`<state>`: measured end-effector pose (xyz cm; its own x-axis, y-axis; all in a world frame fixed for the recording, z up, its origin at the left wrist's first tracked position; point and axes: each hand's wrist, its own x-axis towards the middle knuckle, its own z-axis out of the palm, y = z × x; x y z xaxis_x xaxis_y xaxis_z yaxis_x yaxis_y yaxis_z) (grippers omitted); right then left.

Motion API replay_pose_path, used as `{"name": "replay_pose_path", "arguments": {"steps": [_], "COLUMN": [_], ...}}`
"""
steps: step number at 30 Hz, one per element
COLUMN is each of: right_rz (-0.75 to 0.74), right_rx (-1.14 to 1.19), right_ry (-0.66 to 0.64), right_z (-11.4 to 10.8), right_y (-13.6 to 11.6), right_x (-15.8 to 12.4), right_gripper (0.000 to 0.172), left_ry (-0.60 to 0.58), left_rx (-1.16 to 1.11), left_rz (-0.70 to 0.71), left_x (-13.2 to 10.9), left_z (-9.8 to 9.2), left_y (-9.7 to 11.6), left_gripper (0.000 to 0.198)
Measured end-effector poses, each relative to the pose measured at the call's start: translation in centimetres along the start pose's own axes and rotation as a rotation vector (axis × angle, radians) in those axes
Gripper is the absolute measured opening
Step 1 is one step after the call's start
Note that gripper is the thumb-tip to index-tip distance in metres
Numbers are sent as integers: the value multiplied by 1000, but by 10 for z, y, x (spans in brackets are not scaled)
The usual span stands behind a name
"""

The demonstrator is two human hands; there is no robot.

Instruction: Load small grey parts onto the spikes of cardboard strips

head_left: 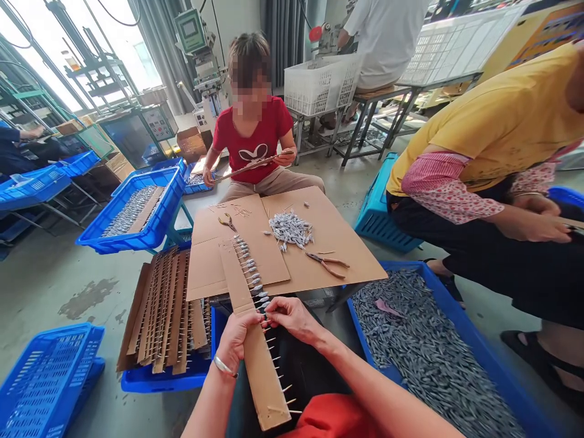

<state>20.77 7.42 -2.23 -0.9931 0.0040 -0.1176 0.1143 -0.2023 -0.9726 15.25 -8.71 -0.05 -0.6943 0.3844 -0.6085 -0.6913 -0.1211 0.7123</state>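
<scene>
My left hand [240,331] is closed around a long cardboard strip [264,383] that slopes from my lap up onto the table. Thin wooden sticks [275,358] jut from the strip's right edge. On the far sticks sit several small grey fish-shaped pieces [250,267]; the near sticks are bare. At the strip's edge, beside my left thumb, my right hand [292,317] pinches with thumb and forefinger. What lies between those fingertips is mostly hidden, too small to name. Ahead on the table lies a heap of similar grey pieces [292,229].
Two pairs of pliers [328,264] and loose sticks lie on the cardboard-covered table [356,255]. A blue crate [479,328] of grey pieces stands at right, a stack of stick-lined strips [159,310] at left. One person [255,134] sits opposite, another [493,134] at right.
</scene>
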Motion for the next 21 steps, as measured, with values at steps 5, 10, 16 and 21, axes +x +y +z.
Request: {"name": "replay_pose_path", "arguments": {"steps": [5, 10, 16, 21], "right_rz": [-42, -77, 115, 152], "right_rx": [-226, -1160, -1377, -1373], "right_ry": [-12, 338, 286, 263], "right_z": [-26, -74, -80, -79], "right_y": [-14, -70, -93, -88], "right_x": [13, 62, 117, 122], "right_gripper": [22, 30, 30, 30], "left_ry": [-13, -14, -42, -28], "left_rx": [-40, -71, -132, -132], "left_rz": [-22, -66, -128, -140], "left_x": [5, 7, -2, -8], "left_z": [-10, -21, -24, -22], "left_y": [-3, -3, -3, -6], "left_gripper": [25, 21, 20, 24]}}
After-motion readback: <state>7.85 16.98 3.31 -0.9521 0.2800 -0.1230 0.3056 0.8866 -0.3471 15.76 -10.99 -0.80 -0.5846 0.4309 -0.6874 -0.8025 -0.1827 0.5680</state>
